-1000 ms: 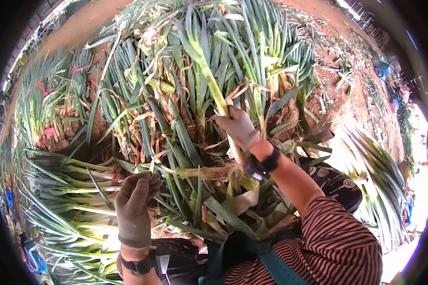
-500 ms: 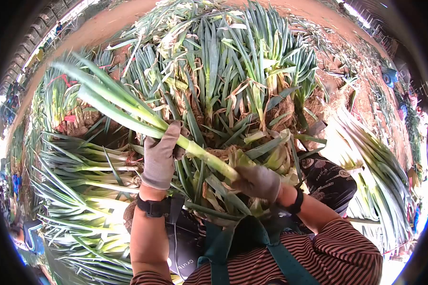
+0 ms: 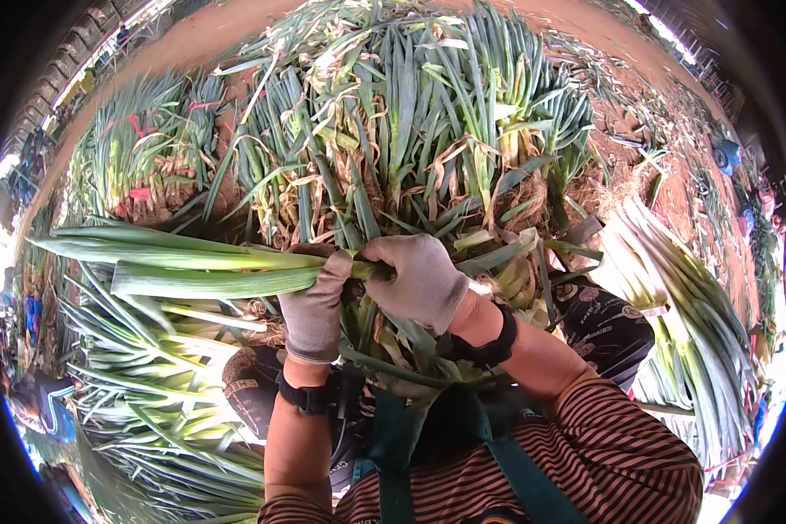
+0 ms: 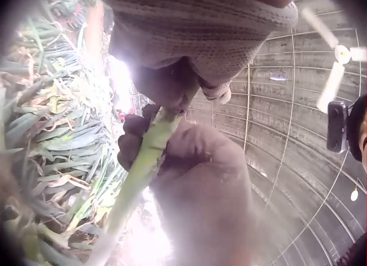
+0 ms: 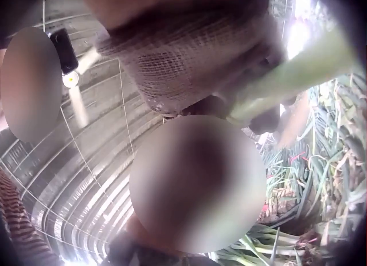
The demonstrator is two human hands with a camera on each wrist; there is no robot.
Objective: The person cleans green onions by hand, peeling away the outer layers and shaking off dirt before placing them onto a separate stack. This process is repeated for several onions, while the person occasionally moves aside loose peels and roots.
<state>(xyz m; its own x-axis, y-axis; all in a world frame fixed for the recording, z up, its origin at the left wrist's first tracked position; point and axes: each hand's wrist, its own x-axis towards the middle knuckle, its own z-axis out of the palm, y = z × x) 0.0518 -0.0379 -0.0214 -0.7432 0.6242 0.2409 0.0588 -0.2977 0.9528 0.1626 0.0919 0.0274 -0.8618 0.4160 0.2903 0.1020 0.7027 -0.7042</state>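
Both gloved hands grip one large green onion (image 3: 192,259) close together in front of the chest. Its long leaves stretch out to the left, almost level. The left hand (image 3: 313,310) holds it just below where the leaves fan out. Right beside it, the right hand (image 3: 421,281) curls its fingers round the stem and hides its lower end. From the left wrist, the pale green stem (image 4: 146,154) runs between the two gloves. Seen from the right wrist, the right glove (image 5: 200,65) wraps the stalk (image 5: 298,76), and a blurred patch covers the middle.
Trimmed green onions (image 3: 175,358) lie in a pile at the left. A heap of untrimmed ones (image 3: 402,113) stands ahead, with red-tied bundles (image 3: 135,170) at the far left. Pale-stemmed onions (image 3: 672,306) are stacked at the right. Loose leaves litter the lap area.
The onion has swung from steeply raised in the right hand to nearly level, leaves leftward. The left hand has come over and taken hold of it; both hands have drawn together.
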